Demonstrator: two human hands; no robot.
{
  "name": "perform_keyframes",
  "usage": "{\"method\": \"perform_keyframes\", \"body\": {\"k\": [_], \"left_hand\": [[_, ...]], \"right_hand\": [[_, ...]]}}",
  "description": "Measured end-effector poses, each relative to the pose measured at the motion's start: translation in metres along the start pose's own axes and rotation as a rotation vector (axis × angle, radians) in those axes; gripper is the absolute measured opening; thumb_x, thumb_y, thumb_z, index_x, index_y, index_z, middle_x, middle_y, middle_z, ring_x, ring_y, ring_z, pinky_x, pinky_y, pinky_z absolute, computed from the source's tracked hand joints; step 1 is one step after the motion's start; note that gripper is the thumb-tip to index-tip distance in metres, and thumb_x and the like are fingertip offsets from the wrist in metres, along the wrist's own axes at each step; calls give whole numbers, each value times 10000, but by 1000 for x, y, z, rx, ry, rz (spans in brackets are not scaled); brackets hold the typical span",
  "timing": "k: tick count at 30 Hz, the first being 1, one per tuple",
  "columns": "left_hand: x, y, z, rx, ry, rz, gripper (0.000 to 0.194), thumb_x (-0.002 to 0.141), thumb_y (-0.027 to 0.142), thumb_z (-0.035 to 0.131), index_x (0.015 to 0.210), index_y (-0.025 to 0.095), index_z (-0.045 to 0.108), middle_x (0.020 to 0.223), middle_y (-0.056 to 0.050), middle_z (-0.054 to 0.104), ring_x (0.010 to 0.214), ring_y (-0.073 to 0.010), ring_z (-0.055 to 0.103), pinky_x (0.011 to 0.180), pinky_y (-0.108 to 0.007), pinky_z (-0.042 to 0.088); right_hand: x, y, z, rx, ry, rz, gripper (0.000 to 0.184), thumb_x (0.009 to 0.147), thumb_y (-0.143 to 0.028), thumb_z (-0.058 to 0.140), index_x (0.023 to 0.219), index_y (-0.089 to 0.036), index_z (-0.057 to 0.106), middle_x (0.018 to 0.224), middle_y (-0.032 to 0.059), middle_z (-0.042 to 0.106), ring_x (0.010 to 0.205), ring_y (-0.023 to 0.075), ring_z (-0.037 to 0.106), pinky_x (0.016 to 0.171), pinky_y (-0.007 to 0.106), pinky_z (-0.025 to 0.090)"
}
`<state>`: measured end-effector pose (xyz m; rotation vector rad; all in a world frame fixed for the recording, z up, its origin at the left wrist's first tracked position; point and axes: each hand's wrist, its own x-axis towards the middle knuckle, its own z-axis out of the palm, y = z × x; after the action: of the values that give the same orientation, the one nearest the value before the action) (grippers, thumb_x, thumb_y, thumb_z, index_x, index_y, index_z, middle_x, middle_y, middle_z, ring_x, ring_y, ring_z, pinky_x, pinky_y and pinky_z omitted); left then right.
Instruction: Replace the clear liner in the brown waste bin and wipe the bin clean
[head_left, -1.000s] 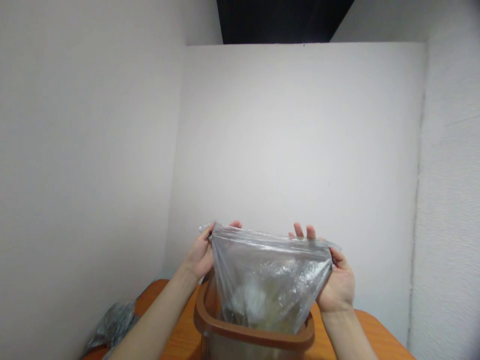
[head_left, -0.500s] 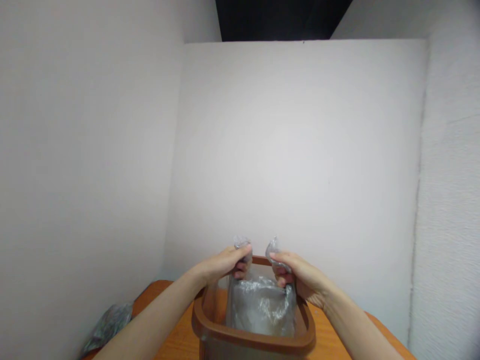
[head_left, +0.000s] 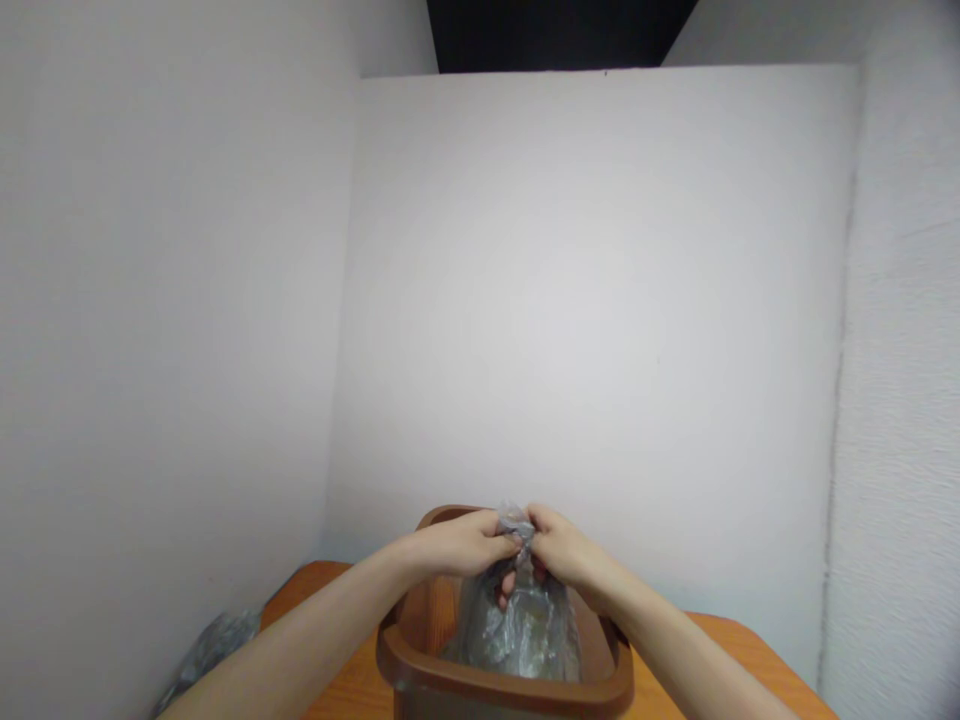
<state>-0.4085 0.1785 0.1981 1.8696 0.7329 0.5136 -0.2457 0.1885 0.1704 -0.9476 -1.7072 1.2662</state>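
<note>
A clear plastic bag (head_left: 525,630) hangs inside a bin with a brown rim (head_left: 502,683). Its top is bunched into a narrow neck between my hands. My left hand (head_left: 480,545) pinches the neck from the left, with some fingers curled beneath. From the right, my right hand (head_left: 562,545) grips the same gathered plastic, and its fingers are partly hidden behind the bag. Both hands are above the bin's opening, close together. What lies at the bottom of the bag cannot be made out.
The bin stands on an orange-brown wooden table (head_left: 720,640). At the table's left edge lies crumpled clear plastic (head_left: 214,650), partly covered by my left forearm. White walls (head_left: 585,300) rise behind and on both sides.
My hands have come together from apart, drawing the two held ends of the bag into one bunched neck. The bag's mouth has narrowed.
</note>
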Motion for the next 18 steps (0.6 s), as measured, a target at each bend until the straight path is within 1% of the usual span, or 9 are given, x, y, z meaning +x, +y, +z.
{"method": "perform_keyframes", "body": {"k": [1,2,5,7,9,10,13,15,18], "left_hand": [[2,-4,-1,-2,46,-5,419,830,591,563,777,201,705,562,-2,565,483,-169,532,569,-322,461],[5,-8,-1,-3,87,-9,450,835,609,539,733,195,684,547,-3,555,467,-166,521,540,-316,447],[10,-15,-2,2,190,-14,482,843,615,508,639,193,620,531,-14,559,441,-161,515,481,-300,413],[13,-17,0,12,224,-14,436,837,560,541,614,191,604,526,-18,569,424,-154,507,458,-291,398],[14,-18,3,18,247,-16,363,826,487,576,622,189,605,506,-10,561,409,-147,493,447,-285,390],[15,-19,5,15,253,-16,326,823,456,583,638,188,607,498,-4,556,411,-148,493,452,-284,393],[14,-18,7,-25,229,-9,227,794,400,619,715,187,612,525,0,586,458,-158,536,499,-290,431],[12,-15,5,-60,173,-10,207,711,363,710,728,173,629,588,-22,639,524,-169,580,554,-297,464],[8,-12,1,-116,96,-26,278,571,328,819,719,157,657,668,-44,681,609,-180,613,632,-309,496]], "right_hand": [[-2,-3,1,2,-45,-11,96,768,-261,536,827,-194,571,542,-5,668,472,132,545,460,237,304],[-5,-6,2,9,-89,-21,147,801,-305,524,804,-182,605,593,22,695,521,136,566,499,247,332],[-11,-16,5,28,-200,-54,459,899,-545,444,729,-172,651,669,62,712,613,152,590,594,274,381],[-12,-18,6,8,-224,-68,568,874,-672,459,717,-169,671,670,66,708,620,158,590,611,280,383],[-9,-15,7,-15,-206,-71,583,822,-718,525,697,-169,679,639,60,698,585,155,581,599,277,378],[-7,-12,7,-17,-190,-67,596,810,-733,528,682,-170,678,610,55,686,567,157,582,597,280,386],[2,0,6,10,-131,-48,645,802,-771,472,663,-174,674,512,37,630,502,176,581,561,299,415],[6,5,3,25,-64,-44,629,799,-755,478,685,-170,682,494,30,616,466,184,563,524,311,420],[6,6,-2,46,45,-72,552,784,-691,548,697,-163,684,591,50,678,513,187,572,542,321,434]]}}
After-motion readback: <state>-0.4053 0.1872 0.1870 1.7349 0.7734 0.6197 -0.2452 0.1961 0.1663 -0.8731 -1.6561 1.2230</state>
